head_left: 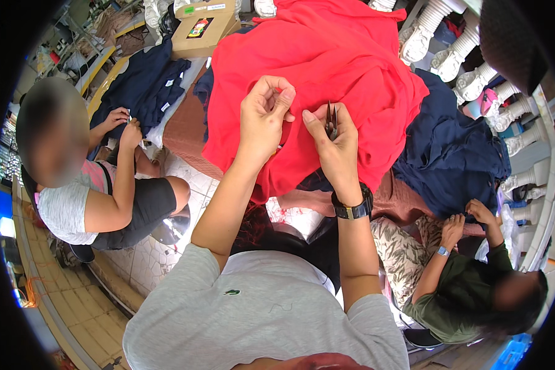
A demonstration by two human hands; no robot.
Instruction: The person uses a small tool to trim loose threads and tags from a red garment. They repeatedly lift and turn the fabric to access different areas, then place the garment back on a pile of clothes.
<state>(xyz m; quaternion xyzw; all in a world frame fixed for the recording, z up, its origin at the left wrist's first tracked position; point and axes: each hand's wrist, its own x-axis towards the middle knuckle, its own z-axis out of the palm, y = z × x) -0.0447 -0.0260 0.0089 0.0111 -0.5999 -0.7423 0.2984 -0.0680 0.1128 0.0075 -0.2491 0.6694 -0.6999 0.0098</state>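
Observation:
Bright red fabric (327, 49) lies heaped over the table in front of me. Above it my left hand (266, 117) is closed in a pinch, thumb against fingertips; whatever it may hold is too small to make out. Close by on the right, my right hand (338, 139) is closed around small thread snips (331, 118), their dark pointed blades rising past the fingers. My right thumb and forefinger reach toward the left hand, with a small gap between the hands.
Navy garments (453, 148) lie to the right, and more navy cloth (139, 83) at the far left, where a seated person (105, 197) handles it. Another person (462, 283) works at the right. A cardboard box (203, 31) stands behind. White ribbed posts (435, 28) line the far right.

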